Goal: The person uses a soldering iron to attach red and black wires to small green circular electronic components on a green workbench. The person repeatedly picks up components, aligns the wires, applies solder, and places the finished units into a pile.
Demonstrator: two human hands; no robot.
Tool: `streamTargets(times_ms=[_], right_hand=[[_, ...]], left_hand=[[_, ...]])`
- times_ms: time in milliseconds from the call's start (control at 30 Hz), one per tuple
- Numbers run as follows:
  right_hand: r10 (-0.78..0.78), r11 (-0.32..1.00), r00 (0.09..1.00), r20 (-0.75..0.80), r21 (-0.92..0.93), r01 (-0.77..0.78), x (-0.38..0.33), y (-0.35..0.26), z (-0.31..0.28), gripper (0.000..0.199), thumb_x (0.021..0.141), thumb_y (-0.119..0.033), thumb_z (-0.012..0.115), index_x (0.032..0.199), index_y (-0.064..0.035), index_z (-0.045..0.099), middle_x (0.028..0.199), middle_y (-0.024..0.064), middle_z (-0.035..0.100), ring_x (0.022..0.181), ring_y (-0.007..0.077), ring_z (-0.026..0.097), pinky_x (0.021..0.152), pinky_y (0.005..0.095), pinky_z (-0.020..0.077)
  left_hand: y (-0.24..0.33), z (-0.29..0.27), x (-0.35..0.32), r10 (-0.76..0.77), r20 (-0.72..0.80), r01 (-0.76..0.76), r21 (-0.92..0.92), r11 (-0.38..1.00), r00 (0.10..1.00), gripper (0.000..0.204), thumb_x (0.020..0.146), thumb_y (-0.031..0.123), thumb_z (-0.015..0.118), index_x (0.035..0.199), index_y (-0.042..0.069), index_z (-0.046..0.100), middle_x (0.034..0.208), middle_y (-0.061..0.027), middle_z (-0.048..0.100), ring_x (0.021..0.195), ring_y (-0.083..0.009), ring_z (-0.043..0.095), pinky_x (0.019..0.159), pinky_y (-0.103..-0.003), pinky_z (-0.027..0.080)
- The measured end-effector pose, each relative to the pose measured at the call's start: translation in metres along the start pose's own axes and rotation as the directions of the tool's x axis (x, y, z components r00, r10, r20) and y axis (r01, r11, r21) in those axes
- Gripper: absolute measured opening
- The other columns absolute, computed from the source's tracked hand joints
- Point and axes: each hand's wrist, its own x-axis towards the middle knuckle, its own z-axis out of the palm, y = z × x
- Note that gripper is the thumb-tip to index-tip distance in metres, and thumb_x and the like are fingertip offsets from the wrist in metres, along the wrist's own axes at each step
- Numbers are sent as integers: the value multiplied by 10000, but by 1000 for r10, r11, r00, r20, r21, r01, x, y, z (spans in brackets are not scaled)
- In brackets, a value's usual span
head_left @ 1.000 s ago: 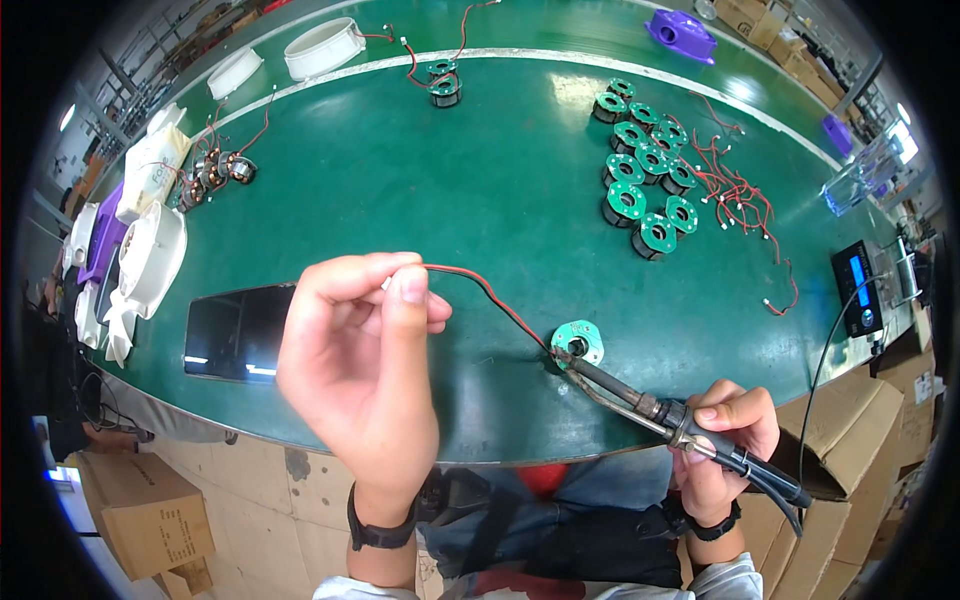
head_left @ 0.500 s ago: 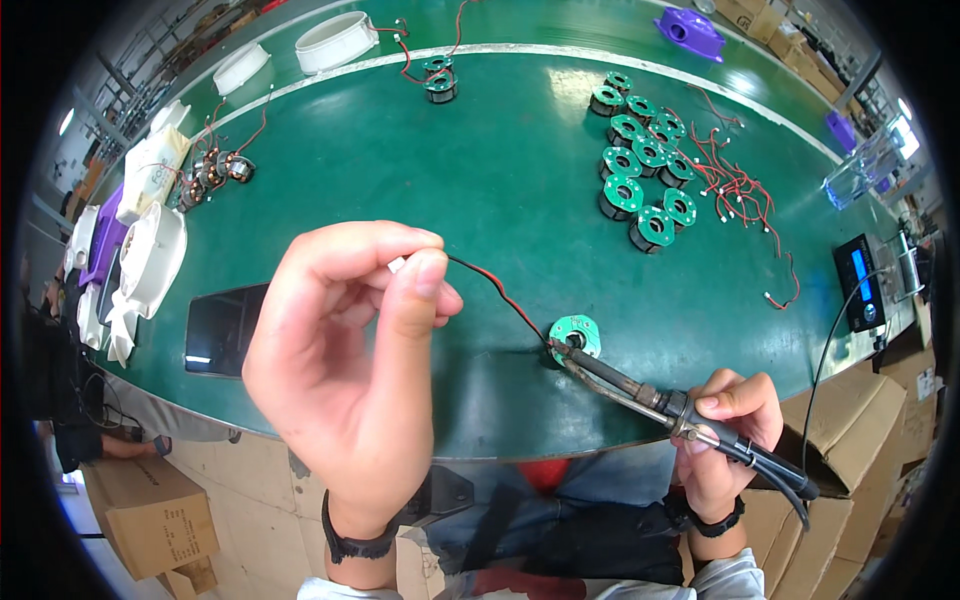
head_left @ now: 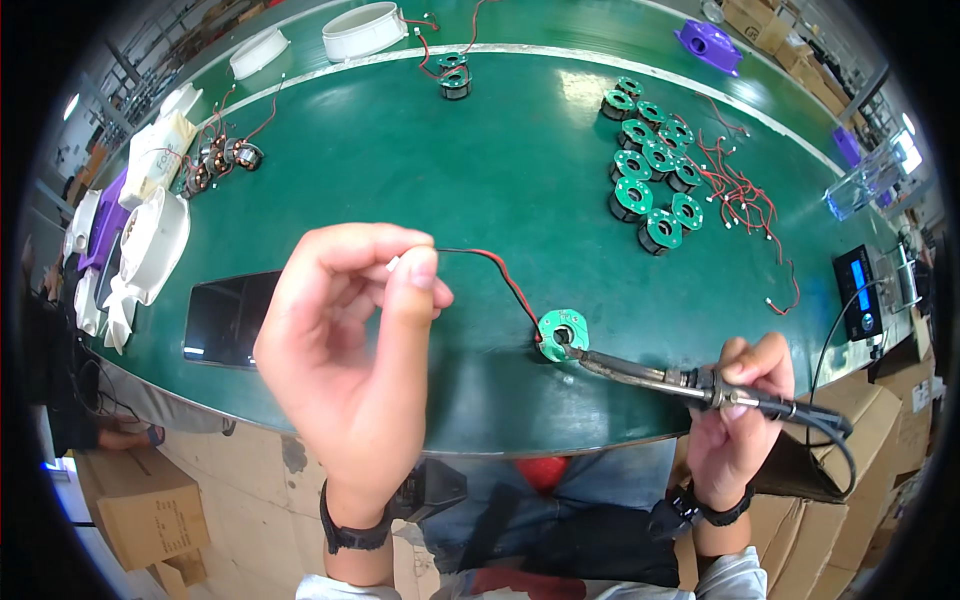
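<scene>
My left hand [head_left: 350, 350] pinches the small white connector end of a red-and-black wire lead [head_left: 503, 272] between thumb and forefinger. From there the lead arches over to the left edge of a round green circuit board [head_left: 574, 324] with a hole in its middle, lying near the table's front edge. In my right hand [head_left: 742, 425] is a soldering iron [head_left: 650, 376] with a thin metal tube along its side. Its tip is by the lower right of the board's hole; I cannot tell whether it touches.
Several green boards on dark coils [head_left: 630, 188] stand at the right, beside a tangle of red leads [head_left: 742, 195]. A soldering station [head_left: 856, 290] sits at the right edge. A dark phone-like slab [head_left: 228, 318], copper coils [head_left: 218, 160] and white housings [head_left: 158, 245] are on the left.
The iron's tip has left the lead's joint at the board's left edge and moved right. My right hand has shifted slightly right. The lead now bows higher between my left hand and the board.
</scene>
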Motion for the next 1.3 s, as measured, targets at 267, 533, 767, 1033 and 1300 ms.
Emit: streamTargets(times_ms=[267,533,767,1033,1300], right_hand=[[-171,967,985,16,-187,171,35,-21,11,283,711,-164,620,831,-16,411,711,-1,342,499,21,279,418,145,236],[-138,954,989,60,-260,149,20,-19,23,379,672,-236,765,724,-27,454,608,-3,429,488,42,354,438,189,236],[-190,963,976,106,-171,207,12,-6,13,364,684,-207,759,740,-23,451,617,21,441,488,62,345,437,200,259],[-217,962,974,61,-153,224,9,6,11,386,706,-226,747,755,-43,411,611,28,437,502,88,372,457,225,310],[-290,946,954,77,-127,298,6,13,11,347,676,-179,704,771,-48,397,610,8,401,428,52,340,428,189,282]], left_hand=[[-17,-14,-12,-155,-18,154,-65,986,988,64,829,-32,545,890,-28,528,801,-50,533,678,-85,528,604,-201,426],[-21,-16,-14,-97,-74,92,-64,994,993,58,826,-49,535,882,-33,528,815,-52,529,674,-85,523,603,-203,428],[-20,-15,-14,-115,-68,111,-59,992,991,66,823,-45,541,888,-36,530,804,-49,528,673,-85,518,609,-204,431],[-19,-16,-14,-123,-77,118,-67,991,989,61,824,-35,548,884,-34,535,799,-45,527,672,-85,517,610,-206,429],[-20,-17,-14,-121,-75,117,-54,992,990,62,824,-28,554,884,-33,538,799,-43,529,672,-84,518,606,-202,423]])
